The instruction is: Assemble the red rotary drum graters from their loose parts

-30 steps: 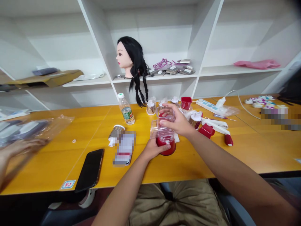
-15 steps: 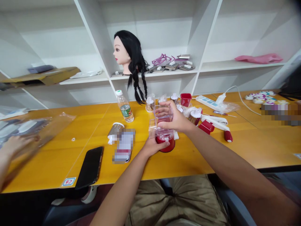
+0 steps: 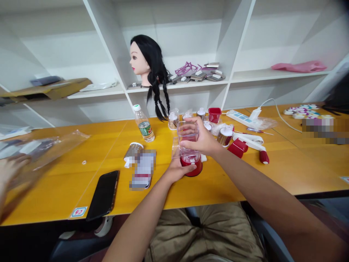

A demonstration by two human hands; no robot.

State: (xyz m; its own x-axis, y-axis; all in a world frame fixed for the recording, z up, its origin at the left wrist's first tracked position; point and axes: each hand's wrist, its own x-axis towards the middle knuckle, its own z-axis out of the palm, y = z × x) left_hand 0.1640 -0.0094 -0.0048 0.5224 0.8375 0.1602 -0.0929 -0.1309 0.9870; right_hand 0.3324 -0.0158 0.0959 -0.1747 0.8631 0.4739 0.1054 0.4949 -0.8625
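While the right hand [image 3: 200, 140] has its fingers [image 3: 192, 122] wrapped around a clear plastic box [image 3: 187, 133], the left hand's [image 3: 177, 169] fingers [image 3: 185, 168] are clamped on a red cup [image 3: 191, 171] under it, mid-desk [image 3: 218, 182]. Yellow desk runs from there to the dark front edge, with a gap before a black phone [image 3: 103, 195]. A co-worker's hand [image 3: 9, 171] sits at the far left by a plastic bag [image 3: 46, 153]. Farther back: a power strip [image 3: 240, 118], then white shelves [image 3: 174, 87] holding a mannequin head [image 3: 139, 62].

Glossy clear plastic box [image 3: 187, 131]; red cup [image 3: 191, 169] probably plastic
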